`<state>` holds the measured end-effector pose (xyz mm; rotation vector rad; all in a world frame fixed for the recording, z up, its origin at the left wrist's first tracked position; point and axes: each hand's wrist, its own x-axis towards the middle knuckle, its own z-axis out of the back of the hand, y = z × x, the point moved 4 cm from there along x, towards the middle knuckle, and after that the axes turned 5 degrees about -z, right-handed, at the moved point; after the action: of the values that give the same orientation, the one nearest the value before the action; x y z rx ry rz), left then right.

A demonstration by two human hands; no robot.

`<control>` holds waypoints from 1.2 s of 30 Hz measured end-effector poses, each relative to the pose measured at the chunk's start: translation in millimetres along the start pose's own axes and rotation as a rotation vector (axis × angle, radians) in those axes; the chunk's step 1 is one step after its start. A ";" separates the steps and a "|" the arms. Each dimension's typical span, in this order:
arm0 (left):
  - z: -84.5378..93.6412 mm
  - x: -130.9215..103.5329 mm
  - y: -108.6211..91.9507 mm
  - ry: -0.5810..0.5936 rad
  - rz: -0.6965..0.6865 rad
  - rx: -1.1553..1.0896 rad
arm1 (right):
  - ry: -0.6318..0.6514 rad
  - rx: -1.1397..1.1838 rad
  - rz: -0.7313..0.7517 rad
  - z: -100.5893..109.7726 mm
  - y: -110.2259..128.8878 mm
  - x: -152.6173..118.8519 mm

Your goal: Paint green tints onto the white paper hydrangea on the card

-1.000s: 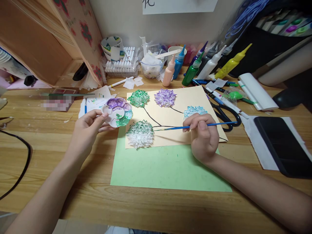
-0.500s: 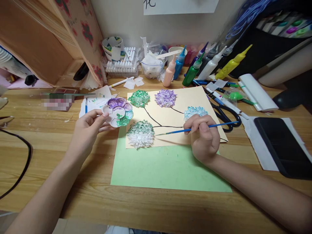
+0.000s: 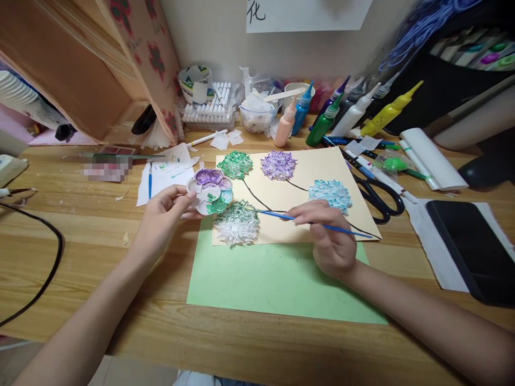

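Paintbrush tilted anew — tip indistinct

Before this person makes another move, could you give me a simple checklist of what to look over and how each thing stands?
1. Palette held: ok, in the grip of the left hand.
2. Paintbrush held: ok, between the fingers of the right hand.
3. Paint available: ok, green and purple show in the palette.
4. Lower-left flower coloured all over: not ok, green above but white below.
5. Paintbrush tip touching that flower: cannot tell, it is close to the flower's right edge.
6. Fresh paint on the tip: cannot tell, too small to see.
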<state>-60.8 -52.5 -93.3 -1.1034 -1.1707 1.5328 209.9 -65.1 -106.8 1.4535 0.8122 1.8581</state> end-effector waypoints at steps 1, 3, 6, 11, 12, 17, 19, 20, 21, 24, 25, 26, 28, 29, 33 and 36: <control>-1.4 -1.0 -0.7 0.010 0.002 0.004 | 0.075 -0.047 0.026 -2.8 1.7 -0.8; -2.9 -2.5 -2.1 0.023 0.001 0.012 | 0.177 -0.105 0.055 -6.9 3.9 -1.8; -3.6 -4.1 -3.9 0.033 0.002 0.026 | 0.209 -0.147 0.042 -9.6 4.6 -1.2; -5.2 -5.2 -5.2 0.050 0.010 0.005 | 0.226 -0.157 0.035 -11.7 4.3 -0.3; -5.4 -5.2 -5.2 0.055 0.009 0.000 | 0.223 -0.151 0.036 -11.3 4.3 -0.8; -5.1 -4.8 -5.2 0.068 0.006 -0.011 | 0.143 -0.105 0.034 -6.9 2.7 -4.2; -4.2 -4.6 -5.0 0.065 0.005 -0.006 | 0.025 -0.052 0.017 -2.8 0.5 -3.6; -3.5 -4.4 -4.8 0.061 0.004 0.000 | -0.059 -0.008 -0.014 0.3 -1.7 -2.7; -2.4 -3.9 -4.5 0.053 -0.001 0.005 | -0.149 0.045 -0.059 3.6 -4.8 -1.8; 2.1 -1.2 -2.9 0.020 -0.018 0.005 | -0.333 0.197 -0.215 10.7 -14.8 1.3; 3.6 0.0 -2.1 0.012 -0.018 -0.005 | -0.352 0.226 -0.253 11.8 -17.0 2.5; 5.0 1.1 -1.3 0.005 -0.018 -0.018 | -0.357 0.243 -0.283 12.6 -18.5 3.7; 7.2 3.2 0.2 -0.002 -0.011 -0.039 | -0.345 0.245 -0.322 13.4 -20.0 5.5; 8.1 4.0 0.7 -0.005 -0.006 -0.043 | -0.340 0.237 -0.333 13.8 -20.2 6.0; 10.3 5.3 1.8 -0.028 0.009 -0.039 | -0.342 0.225 -0.338 15.0 -19.9 5.9; 9.8 5.3 1.1 -0.032 0.002 -0.045 | -0.329 0.236 -0.338 14.3 -20.4 5.3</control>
<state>-71.5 -49.3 -93.5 -1.1140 -1.2310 1.5373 225.0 -47.3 -117.0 1.5953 1.0604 1.2657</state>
